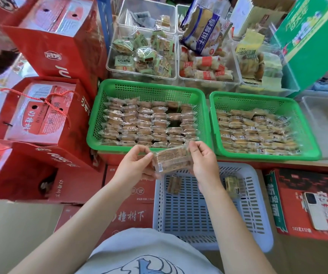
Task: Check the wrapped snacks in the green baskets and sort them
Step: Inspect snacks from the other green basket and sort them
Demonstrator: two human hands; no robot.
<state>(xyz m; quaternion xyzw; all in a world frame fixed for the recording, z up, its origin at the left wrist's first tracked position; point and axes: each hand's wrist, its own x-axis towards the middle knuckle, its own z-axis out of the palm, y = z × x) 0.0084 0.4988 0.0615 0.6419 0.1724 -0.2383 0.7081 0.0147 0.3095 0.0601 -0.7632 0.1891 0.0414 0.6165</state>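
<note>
Left hand (137, 165) and right hand (202, 163) pinching opposite ends of wrapped snack (171, 160), long axis crosswise, directly above pale crate (258, 224).

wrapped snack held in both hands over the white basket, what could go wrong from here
1. The wrapped snack is pinched only at its ends by the left hand and right hand; it may slip.
2. The white basket already holds a brown snack and a yellowish snack, so types may get mixed.
3. The phone lies near the carton's edge and could be knocked off.
</note>
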